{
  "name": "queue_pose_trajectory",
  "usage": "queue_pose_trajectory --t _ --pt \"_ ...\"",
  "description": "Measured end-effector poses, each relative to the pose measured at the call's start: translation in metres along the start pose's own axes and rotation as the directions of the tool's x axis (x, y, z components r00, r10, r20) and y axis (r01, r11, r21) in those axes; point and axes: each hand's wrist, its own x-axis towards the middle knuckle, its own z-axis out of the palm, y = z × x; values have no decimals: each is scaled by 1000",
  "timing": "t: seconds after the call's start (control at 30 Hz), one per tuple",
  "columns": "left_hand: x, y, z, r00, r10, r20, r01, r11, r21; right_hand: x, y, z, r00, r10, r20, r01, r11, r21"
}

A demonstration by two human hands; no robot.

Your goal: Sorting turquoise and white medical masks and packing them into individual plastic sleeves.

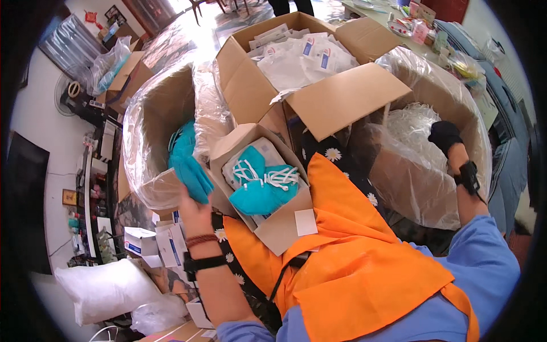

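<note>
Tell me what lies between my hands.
The head view shows the small carton of teal masks, orange apron, patterned fabric and the right plastic-lined box's wall.

Over on the left, a fan (64, 98) stood beyond a dark flat screen (25, 199), while a blue sofa (511, 157) lined the right and a chair (197, 3) showed far off!

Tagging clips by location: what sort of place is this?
Probably a home living room used as a workspace: a large dark screen by the left wall, what looks like a blue sofa on the right, and big plastic-lined cartons in front of the person.
</note>
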Motion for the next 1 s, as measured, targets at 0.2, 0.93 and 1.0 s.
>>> queue_pose_trajectory --t 0.2,0.93,1.0 --pt "79 75 3 957 289 -10 -284 936 -210 20 -32 -35 999 -18 30 19 1000 -15" --pt "-67 -65 -7 579 7 816 -759 -361 542 104 -504 -84 765 -535 -359 629 499 596" --pt "-72 -61 -8 604 40 796 -763 -260 592 101 -515 -82 849 -474 -233 484 521 703"
